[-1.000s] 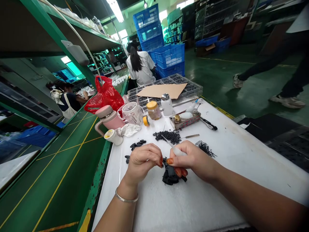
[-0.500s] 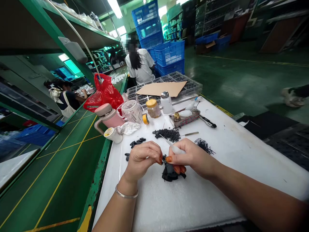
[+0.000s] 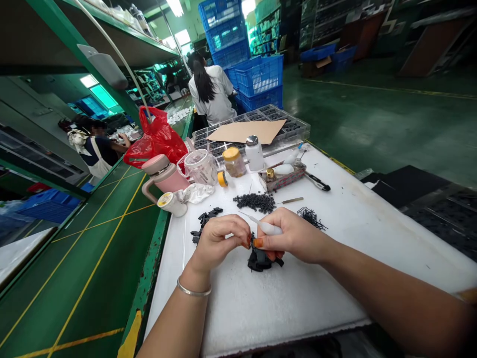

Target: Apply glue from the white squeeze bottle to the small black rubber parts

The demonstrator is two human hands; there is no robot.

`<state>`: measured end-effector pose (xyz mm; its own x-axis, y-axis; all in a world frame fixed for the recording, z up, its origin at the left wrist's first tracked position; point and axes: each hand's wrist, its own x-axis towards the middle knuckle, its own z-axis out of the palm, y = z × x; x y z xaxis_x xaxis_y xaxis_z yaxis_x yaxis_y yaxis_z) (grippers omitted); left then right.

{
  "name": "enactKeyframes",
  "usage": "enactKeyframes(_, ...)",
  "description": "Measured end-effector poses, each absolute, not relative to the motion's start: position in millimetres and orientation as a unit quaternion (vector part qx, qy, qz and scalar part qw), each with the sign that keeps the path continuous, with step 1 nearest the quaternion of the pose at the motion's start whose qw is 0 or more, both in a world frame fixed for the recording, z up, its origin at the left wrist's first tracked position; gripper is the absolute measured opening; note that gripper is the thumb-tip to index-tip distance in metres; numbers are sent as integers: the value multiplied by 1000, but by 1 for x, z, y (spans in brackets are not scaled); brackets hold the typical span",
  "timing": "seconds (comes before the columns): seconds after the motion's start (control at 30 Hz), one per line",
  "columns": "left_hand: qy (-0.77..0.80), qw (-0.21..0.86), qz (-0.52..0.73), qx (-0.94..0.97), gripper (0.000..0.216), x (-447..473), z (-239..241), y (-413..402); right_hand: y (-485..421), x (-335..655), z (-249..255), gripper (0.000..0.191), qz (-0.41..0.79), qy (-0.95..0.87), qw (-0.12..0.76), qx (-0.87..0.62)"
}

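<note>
Black part (image 3: 254,239): where the fingertips meet, just beside the black pieces (image 3: 260,261) on the bench (image 3: 283,308).
Left hand (image 3: 223,238): fingertips pinched together; on what, I can't tell from here.
Right hand (image 3: 292,235): clamped round the white pointed tool (image 3: 270,228).
Handling: light and stiff, I'd guess; best pinched by its edges.
</note>
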<state>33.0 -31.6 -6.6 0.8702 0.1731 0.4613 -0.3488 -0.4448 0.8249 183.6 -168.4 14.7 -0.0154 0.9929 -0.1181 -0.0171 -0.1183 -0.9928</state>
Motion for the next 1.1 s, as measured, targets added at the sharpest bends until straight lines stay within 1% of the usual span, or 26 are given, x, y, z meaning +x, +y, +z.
enactKeyframes(0.17, -32, 542, 258, 799, 13, 34, -8, -33, -168, 181, 11, 28, 542, -445, 494, -514)
enactKeyframes(0.33, -4, 555, 265, 788, 12, 35, -9, -32, -168, 180, 9, 28, 502, -461, 499, -535)
enactKeyframes(0.47, 23, 608, 267, 747, 9, 37, -14, -32, -167, 183, 8, 28, 499, -467, 498, -534)
enactKeyframes(0.57, 64, 654, 296, 693, 19, 38, -18, -33, -164, 187, 7, 26, 487, -467, 507, -537)
enactKeyframes(0.63, 100, 659, 333, 667, 21, 38, -19, -30, -163, 192, 8, 25, 452, -475, 502, -563)
enactKeyframes(0.73, 160, 648, 397, 631, 16, 37, -18, -23, -165, 206, 11, 21, 385, -507, 462, -617)
enactKeyframes(0.87, 199, 638, 456, 588, 15, 35, -15, -15, -171, 238, 13, 22, 318, -569, 334, -681)
enactKeyframes(0.97, 202, 629, 471, 584, 17, 34, -13, -14, -176, 258, 10, 23, 310, -587, 262, -701)
enactKeyframes(1.03, 199, 627, 472, 587, 17, 33, -12, -15, -176, 261, 7, 23, 333, -587, 256, -692)
enactKeyframes(1.1, 197, 627, 471, 588, 17, 33, -11, -15, -172, 254, 3, 23, 363, -591, 268, -668)
